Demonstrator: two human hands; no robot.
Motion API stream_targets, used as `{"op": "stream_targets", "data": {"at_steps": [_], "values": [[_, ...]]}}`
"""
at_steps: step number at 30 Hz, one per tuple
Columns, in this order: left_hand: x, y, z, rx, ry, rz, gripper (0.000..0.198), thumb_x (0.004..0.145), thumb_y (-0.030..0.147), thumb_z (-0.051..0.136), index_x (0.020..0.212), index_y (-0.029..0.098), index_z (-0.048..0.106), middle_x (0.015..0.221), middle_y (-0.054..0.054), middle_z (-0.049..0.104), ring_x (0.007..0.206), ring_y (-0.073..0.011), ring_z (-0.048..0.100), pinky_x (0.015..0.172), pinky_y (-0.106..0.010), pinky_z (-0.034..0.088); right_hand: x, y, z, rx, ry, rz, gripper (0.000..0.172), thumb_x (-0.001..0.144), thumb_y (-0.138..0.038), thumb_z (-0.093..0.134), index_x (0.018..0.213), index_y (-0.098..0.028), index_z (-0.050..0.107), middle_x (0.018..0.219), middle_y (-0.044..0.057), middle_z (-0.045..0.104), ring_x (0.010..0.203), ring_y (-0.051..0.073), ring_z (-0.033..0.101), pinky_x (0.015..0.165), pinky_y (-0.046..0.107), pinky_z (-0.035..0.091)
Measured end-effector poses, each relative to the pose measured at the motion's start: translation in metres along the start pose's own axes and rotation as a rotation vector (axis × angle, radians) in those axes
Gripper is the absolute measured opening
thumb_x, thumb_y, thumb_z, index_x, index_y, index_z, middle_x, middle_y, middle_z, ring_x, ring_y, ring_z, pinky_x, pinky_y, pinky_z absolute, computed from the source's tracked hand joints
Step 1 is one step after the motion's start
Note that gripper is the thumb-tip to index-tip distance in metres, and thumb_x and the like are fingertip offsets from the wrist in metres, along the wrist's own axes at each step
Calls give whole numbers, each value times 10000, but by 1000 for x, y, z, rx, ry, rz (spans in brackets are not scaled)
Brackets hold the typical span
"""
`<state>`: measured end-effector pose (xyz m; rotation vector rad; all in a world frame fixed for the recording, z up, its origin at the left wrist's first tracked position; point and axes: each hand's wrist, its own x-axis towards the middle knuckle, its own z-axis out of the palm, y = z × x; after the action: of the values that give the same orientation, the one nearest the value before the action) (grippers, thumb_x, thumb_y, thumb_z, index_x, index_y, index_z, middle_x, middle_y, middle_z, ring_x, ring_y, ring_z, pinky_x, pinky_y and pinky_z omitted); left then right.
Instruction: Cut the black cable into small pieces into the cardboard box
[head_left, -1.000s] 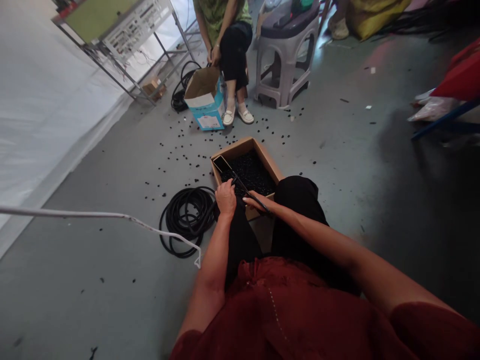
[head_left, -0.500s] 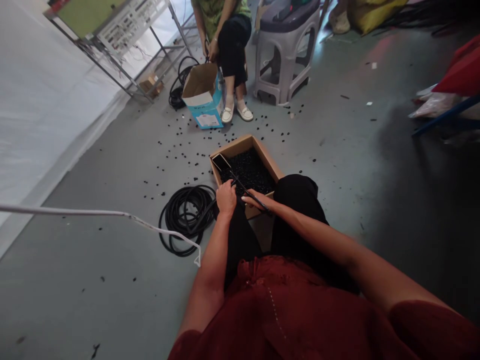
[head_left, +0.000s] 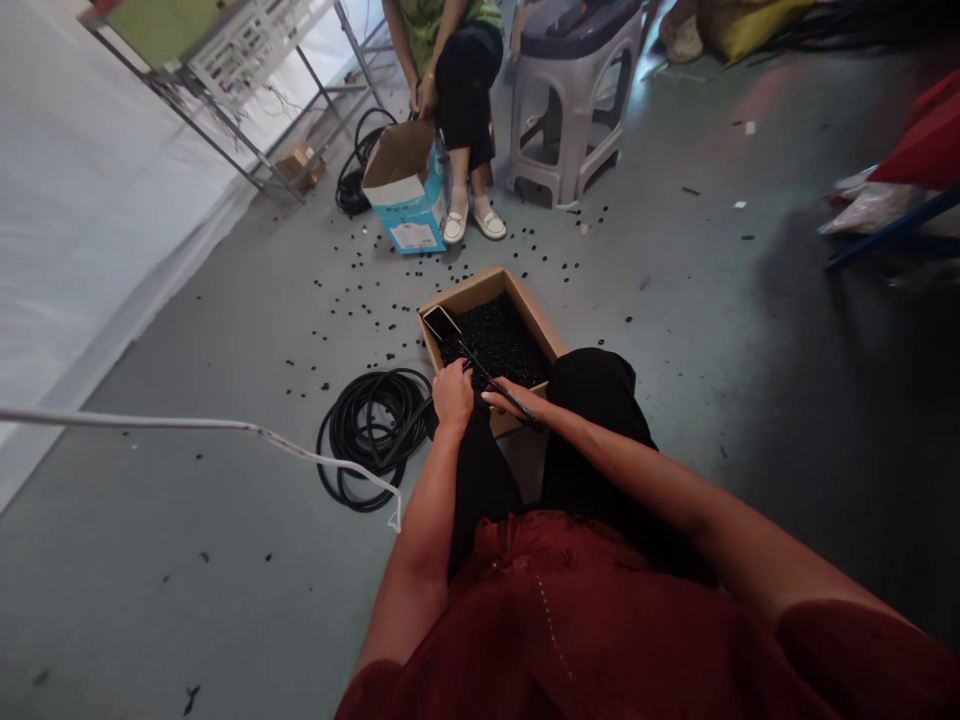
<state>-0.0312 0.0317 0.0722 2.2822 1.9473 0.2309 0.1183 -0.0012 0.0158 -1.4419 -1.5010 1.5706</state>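
Observation:
My left hand (head_left: 453,395) is closed around the end of a black hose (head_left: 422,425), which runs down to a loose coil (head_left: 367,440) on the floor beside my left leg. In my right hand (head_left: 511,397) is a long thin dark tool (head_left: 489,378); its exact kind is too small to make out. The tool crosses close by the hose end at my left fingers. Both hands are over the near edge of an open cardboard box (head_left: 536,318) holding many small black pieces (head_left: 499,340). A dark rectangular object with a pale rim (head_left: 441,322) rests at the box's left corner.
A co-worker (head_left: 469,85) sits ahead behind a blue-and-white carton (head_left: 409,215), near a grey plastic stool (head_left: 570,100). Small black bits (head_left: 367,310) litter the floor. A white cable (head_left: 225,424) hangs across the left. A metal-framed table (head_left: 247,60) stands at the upper left.
My hands hold nearly the same pose at the box. The tool's near end appears slightly higher in my right hand; otherwise the view has only shifted a little.

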Motion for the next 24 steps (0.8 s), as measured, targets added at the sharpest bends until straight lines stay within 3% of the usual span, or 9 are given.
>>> {"op": "stream_targets", "data": {"at_steps": [16, 24], "values": [[-1, -1, 2, 13, -6, 20, 303, 965, 255, 438, 1218, 207, 597, 1206, -70, 680, 1104, -225, 598, 947, -337, 427, -6, -10, 0, 47, -21, 66, 353, 895, -462, 582, 1085, -172, 510, 971, 58, 636, 727, 135, 617, 596, 221, 496], [-1, -3, 0, 4, -54, 54, 307, 972, 273, 434, 1211, 192, 608, 1193, -83, 685, 1111, -203, 605, 974, -317, 417, -3, -8, 1, 79, 4, -6, 367, 867, -500, 585, 1027, -176, 521, 954, 46, 615, 741, 144, 599, 617, 246, 494]]}}
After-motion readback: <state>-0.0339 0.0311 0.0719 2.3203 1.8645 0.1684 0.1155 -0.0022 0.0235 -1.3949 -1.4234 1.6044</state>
